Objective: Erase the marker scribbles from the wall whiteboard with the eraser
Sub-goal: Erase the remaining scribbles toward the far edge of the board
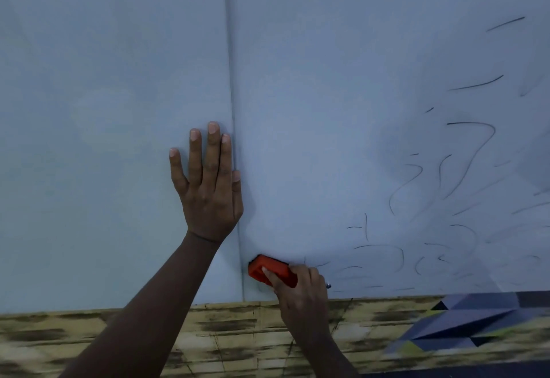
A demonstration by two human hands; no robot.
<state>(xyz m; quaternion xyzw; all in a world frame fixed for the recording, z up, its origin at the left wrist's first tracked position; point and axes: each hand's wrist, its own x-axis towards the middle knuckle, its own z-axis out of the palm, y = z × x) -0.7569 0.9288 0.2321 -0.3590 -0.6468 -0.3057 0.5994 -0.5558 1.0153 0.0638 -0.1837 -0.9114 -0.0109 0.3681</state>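
The wall whiteboard (312,80) fills most of the view, with a vertical seam (231,80) left of centre. Black marker scribbles (452,169) cover its right part, from mid-height down to the bottom edge. My right hand (300,291) grips an orange eraser (269,269) and holds it against the board near the bottom edge, just right of the seam. My left hand (208,184) lies flat on the board with straight fingers, next to the seam and above the eraser. The board around the eraser and up the middle looks wiped.
Below the board runs a wall band with a yellowish brick-like pattern (208,336). A dark blue and yellow geometric pattern (464,327) sits at the lower right. A small metal screw (328,285) shows on the board by my right hand.
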